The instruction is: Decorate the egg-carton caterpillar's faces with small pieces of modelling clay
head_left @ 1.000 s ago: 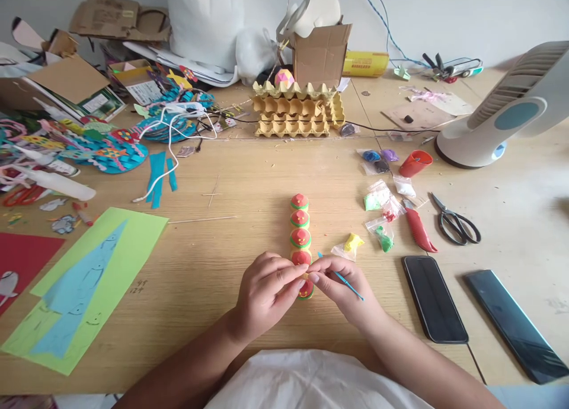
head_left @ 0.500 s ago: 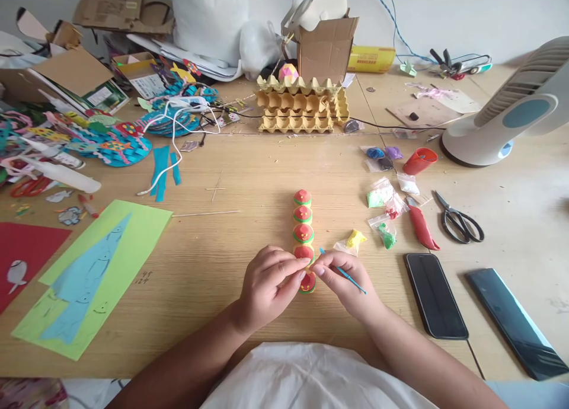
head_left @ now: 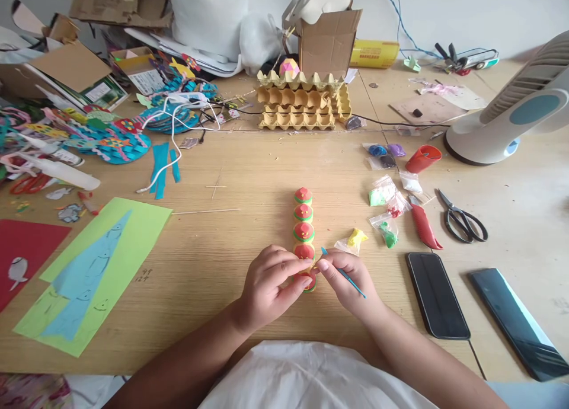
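A row of several red domes with green and yellow rims (head_left: 303, 231), dotted with small yellow bits, runs away from me across the table. My left hand (head_left: 275, 278) is over the near end of the row, its thumb and forefinger apart around the nearest dome. Whether it touches the dome I cannot tell. In my right hand (head_left: 349, 278) a thin blue modelling tool (head_left: 353, 283) lies slantwise. A tiny yellow bit seems to show at its thumb and fingertip. Beyond that hand sits yellow clay (head_left: 357, 237) on its clear wrapper.
Small bags of coloured clay (head_left: 381, 192), a red cup (head_left: 424, 158), a red-handled cutter (head_left: 425, 226), scissors (head_left: 464, 219) and a black phone (head_left: 438, 296) lie on the right. Green paper (head_left: 142, 225) lies left. Egg cartons (head_left: 296, 120) and a fan (head_left: 484, 130) stand farther back.
The left thumb and forefinger have spread apart, showing more of the nearest dome between them. My right hand has barely moved and still holds the blue tool. The view has shifted slightly.
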Tool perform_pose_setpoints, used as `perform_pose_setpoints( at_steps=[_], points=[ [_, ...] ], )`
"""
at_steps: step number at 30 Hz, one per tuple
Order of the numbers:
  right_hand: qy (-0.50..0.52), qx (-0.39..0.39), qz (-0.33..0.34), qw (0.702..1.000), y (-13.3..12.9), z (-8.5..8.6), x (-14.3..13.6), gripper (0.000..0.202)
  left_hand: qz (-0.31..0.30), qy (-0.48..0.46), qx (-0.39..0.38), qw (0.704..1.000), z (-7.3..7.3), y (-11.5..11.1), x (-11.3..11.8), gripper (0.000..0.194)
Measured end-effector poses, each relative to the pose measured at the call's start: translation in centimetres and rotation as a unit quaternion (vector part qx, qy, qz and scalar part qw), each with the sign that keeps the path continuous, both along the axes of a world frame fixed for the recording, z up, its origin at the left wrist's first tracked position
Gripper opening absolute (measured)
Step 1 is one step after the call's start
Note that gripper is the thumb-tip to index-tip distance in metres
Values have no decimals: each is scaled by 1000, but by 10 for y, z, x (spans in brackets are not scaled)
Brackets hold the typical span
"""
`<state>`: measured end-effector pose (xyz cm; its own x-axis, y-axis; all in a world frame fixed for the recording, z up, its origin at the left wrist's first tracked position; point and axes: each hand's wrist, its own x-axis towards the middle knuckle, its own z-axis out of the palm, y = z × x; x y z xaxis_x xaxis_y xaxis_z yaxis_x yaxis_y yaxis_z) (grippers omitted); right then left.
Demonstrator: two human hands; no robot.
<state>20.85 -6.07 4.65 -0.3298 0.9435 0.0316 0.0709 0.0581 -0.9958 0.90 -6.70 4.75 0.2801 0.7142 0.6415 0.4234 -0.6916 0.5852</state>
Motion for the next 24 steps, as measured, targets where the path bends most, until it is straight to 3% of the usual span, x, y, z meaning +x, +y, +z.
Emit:
perform_pose_setpoints(
  at_steps=[6, 10, 20, 24],
  points=[
    [-42, 81, 28, 995, -2, 6, -2, 40, -14, -18, -12, 1000, -1, 0, 1, 17],
    [-46, 88, 36, 994, -3, 8, -2, 40, -24, -17, -26, 999, 0, -1, 1, 13],
    [56, -82, 20, 995, -6, -3, -4, 29, 0, -12, 7, 1000, 1, 0, 0, 23],
    [63, -98, -16, 993, -3, -1, -4, 29, 3, -10, 4, 1000, 0, 0, -1, 32]
  ],
)
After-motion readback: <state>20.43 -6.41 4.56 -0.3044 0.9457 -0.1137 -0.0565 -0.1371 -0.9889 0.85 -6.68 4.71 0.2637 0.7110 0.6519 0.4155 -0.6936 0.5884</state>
